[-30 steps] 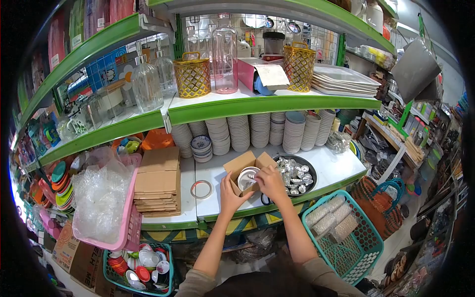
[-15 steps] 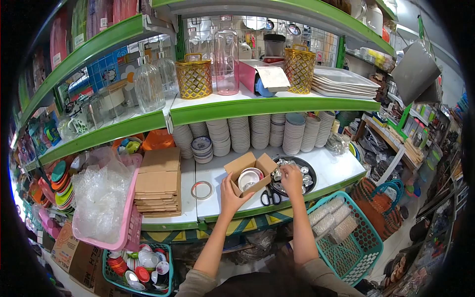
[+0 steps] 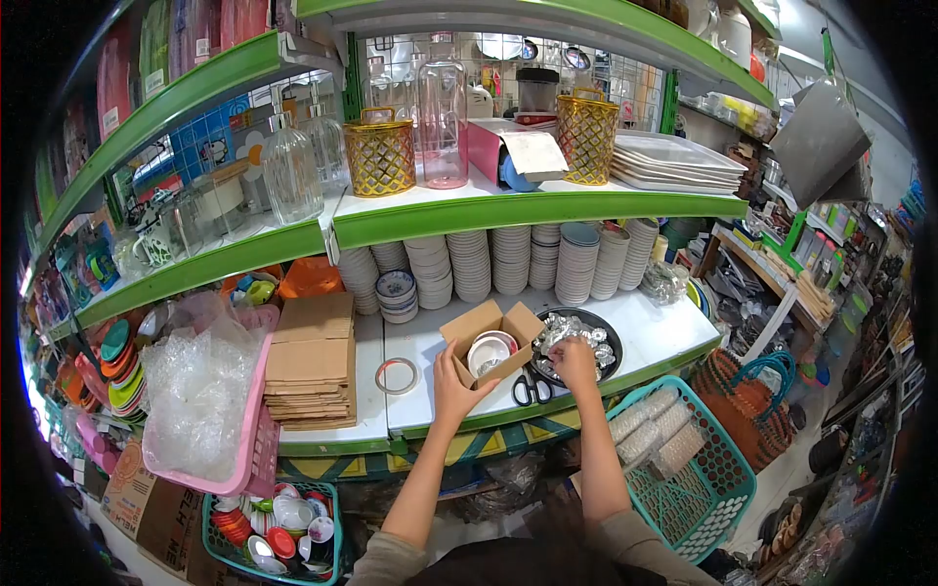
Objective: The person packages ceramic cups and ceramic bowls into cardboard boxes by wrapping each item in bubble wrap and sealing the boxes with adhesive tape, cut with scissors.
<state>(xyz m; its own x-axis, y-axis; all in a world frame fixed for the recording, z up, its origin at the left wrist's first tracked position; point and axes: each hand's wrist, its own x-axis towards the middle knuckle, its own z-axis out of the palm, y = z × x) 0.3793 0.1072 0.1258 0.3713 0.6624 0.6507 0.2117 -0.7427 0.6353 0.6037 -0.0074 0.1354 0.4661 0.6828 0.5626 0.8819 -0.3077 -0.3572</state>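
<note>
Left hand (image 3: 456,393) grips the open carton (image 3: 486,332), cups (image 3: 489,353) inside, likely to steady it. Right hand (image 3: 575,363) in the foil-piece tray (image 3: 614,344), fingers bent (grip unclear), carton kept close.

Bright, fairly even light on white shelftop (image 3: 650,327) around R fingers (image 3: 560,354); shadows soft. Sm. glints on foil-wrapped pcs (image 3: 560,324) by fingertips. Dimmer below fingers, under shelftop. Fisheye bows green shelf edge (image 3: 537,209) above fingers; corners black. Far-R bkgd soft.
</note>
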